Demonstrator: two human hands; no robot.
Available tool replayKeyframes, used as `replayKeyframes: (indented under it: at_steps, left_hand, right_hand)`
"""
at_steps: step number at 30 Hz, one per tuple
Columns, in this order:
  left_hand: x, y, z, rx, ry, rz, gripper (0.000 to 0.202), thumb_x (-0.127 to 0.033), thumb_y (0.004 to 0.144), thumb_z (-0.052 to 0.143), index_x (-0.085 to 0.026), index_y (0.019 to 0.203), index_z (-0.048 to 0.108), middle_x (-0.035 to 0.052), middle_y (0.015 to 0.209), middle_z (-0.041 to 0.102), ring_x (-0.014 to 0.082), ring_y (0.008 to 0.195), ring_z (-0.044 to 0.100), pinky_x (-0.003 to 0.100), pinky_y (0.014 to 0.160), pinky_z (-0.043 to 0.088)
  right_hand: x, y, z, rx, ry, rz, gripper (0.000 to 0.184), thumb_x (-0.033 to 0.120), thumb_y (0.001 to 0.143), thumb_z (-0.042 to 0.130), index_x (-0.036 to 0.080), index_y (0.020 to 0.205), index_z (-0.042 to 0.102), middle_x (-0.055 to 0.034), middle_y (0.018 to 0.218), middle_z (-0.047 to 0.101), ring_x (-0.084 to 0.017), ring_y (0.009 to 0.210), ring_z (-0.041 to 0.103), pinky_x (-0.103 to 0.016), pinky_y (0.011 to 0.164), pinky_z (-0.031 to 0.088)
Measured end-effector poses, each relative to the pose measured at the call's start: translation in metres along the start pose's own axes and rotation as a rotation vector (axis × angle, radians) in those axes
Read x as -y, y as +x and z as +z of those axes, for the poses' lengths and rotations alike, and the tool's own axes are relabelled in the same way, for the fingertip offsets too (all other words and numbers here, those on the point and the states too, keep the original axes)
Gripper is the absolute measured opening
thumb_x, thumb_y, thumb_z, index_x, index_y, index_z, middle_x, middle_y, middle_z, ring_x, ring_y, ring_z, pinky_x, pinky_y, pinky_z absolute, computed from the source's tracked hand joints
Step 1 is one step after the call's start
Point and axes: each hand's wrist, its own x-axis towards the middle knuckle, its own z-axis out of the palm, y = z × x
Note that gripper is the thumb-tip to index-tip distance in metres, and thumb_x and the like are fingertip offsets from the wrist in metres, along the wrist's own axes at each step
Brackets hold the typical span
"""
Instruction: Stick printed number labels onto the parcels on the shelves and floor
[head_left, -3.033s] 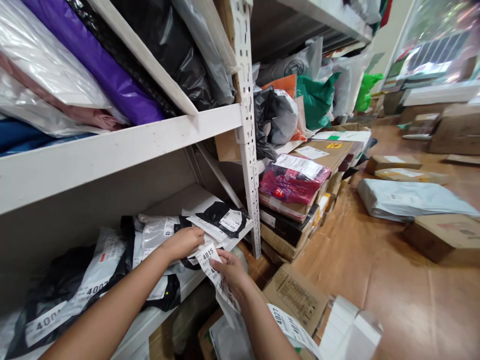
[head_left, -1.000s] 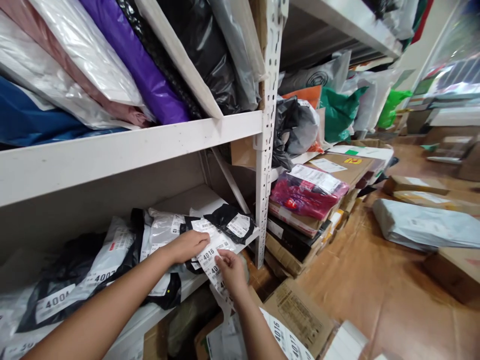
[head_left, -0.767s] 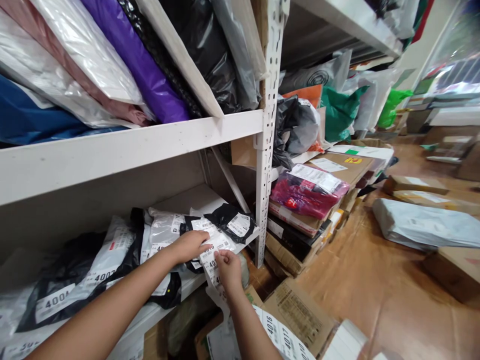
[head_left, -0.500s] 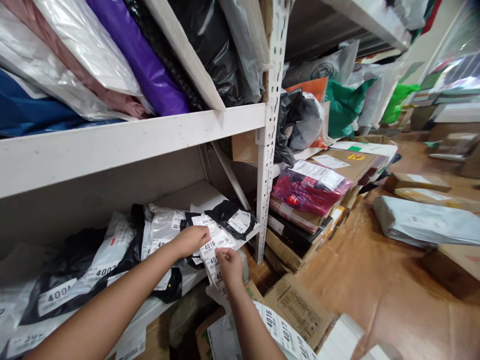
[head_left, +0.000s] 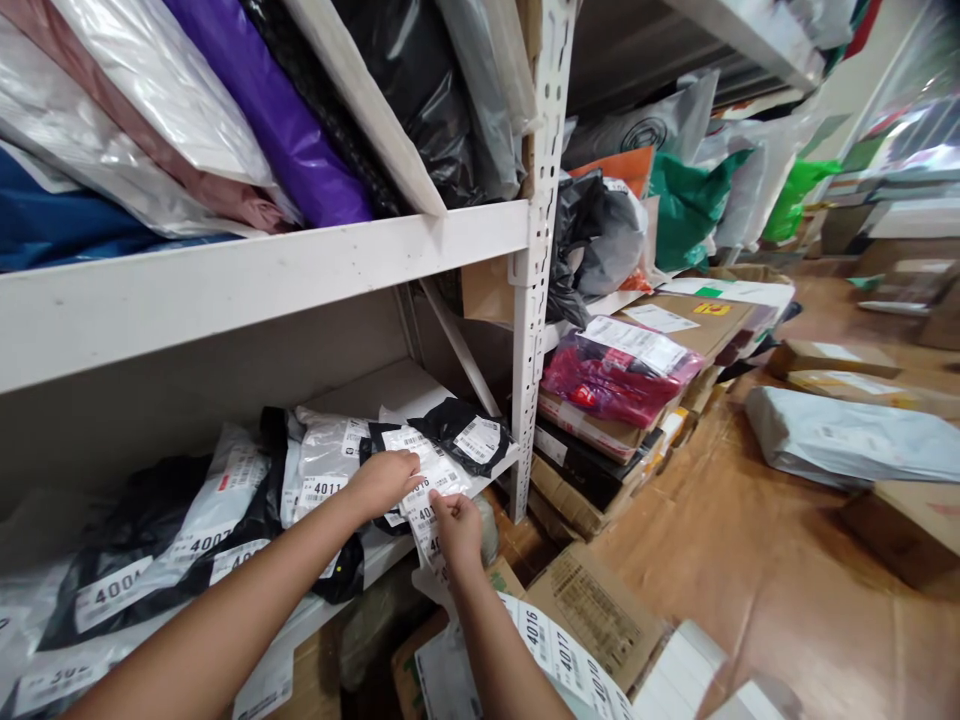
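The left hand point(head_left: 386, 480) presses a white sticker point(head_left: 420, 492) onto a black bag point(head_left: 390, 450) on the shelf point(head_left: 420, 385). The right hand point(head_left: 456, 525), just beside, pinches the sticker strip point(head_left: 431, 540).

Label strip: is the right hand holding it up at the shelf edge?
Yes. The right hand pinches the numbered label strip at the shelf edge, and the left hand presses on the parcels there.
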Motion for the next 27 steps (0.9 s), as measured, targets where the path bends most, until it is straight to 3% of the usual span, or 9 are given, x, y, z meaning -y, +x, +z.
replayKeyframes:
  at_steps: [3, 8, 14, 20, 23, 27]
  left_hand:
    - [-0.006, 0.003, 0.008, -0.008, 0.073, -0.003, 0.021, -0.025, 0.089, 0.046, -0.012, 0.096, 0.062, 0.017, 0.1, 0.065, 0.0292, 0.094, 0.061, 0.037, 0.079, 0.045]
    - [-0.009, 0.007, 0.016, -0.011, 0.137, 0.005, 0.022, -0.014, 0.088, 0.043, -0.011, 0.097, 0.062, 0.0183, 0.1, 0.065, 0.0289, 0.094, 0.061, 0.039, 0.08, 0.046]
    - [-0.009, 0.001, 0.009, -0.023, 0.152, 0.011, 0.028, -0.026, 0.092, 0.04, -0.009, 0.099, 0.061, 0.0181, 0.098, 0.065, 0.0296, 0.094, 0.061, 0.039, 0.082, 0.046]
    - [-0.013, 0.004, 0.019, -0.031, 0.192, -0.041, 0.021, -0.016, 0.089, 0.041, -0.014, 0.102, 0.057, 0.0156, 0.099, 0.064, 0.0275, 0.092, 0.06, 0.037, 0.078, 0.046]
    - [-0.017, 0.004, 0.022, -0.034, 0.212, -0.058, 0.022, -0.016, 0.089, 0.04, -0.014, 0.103, 0.058, 0.0166, 0.101, 0.063, 0.0285, 0.095, 0.059, 0.037, 0.078, 0.046]
    - [-0.023, 0.003, 0.02, -0.032, 0.23, -0.094, 0.024, -0.017, 0.089, 0.042, -0.008, 0.102, 0.06, 0.02, 0.102, 0.063, 0.0307, 0.097, 0.058, 0.039, 0.08, 0.046]
  right_hand:
    - [-0.001, 0.001, -0.001, -0.026, -0.055, -0.015, 0.036, 0.047, 0.061, 0.068, 0.023, 0.047, 0.044, 0.0049, 0.041, 0.046, -0.013, 0.043, 0.042, -0.026, 0.046, 0.033]
    - [-0.002, -0.001, -0.006, 0.077, -0.091, 0.0, 0.032, 0.044, 0.06, 0.066, 0.021, 0.047, 0.049, 0.0042, 0.041, 0.049, -0.012, 0.042, 0.042, -0.024, 0.043, 0.03]
    - [-0.001, -0.003, -0.008, 0.07, -0.112, 0.018, 0.028, 0.04, 0.062, 0.064, 0.02, 0.046, 0.053, 0.0037, 0.041, 0.05, -0.012, 0.042, 0.043, -0.024, 0.044, 0.031]
    - [-0.003, -0.004, -0.004, -0.013, -0.1, 0.017, 0.042, 0.047, 0.061, 0.067, 0.025, 0.045, 0.035, 0.0078, 0.037, 0.038, -0.011, 0.039, 0.036, -0.024, 0.042, 0.029]
    - [-0.003, -0.007, -0.008, 0.009, -0.069, 0.04, 0.045, 0.054, 0.064, 0.06, 0.025, 0.044, 0.032, 0.008, 0.037, 0.033, -0.01, 0.039, 0.032, -0.024, 0.042, 0.027]
    - [0.001, -0.014, -0.019, 0.12, -0.029, 0.055, 0.04, 0.053, 0.061, 0.061, 0.021, 0.044, 0.044, 0.0059, 0.04, 0.039, -0.01, 0.042, 0.032, -0.024, 0.043, 0.026]
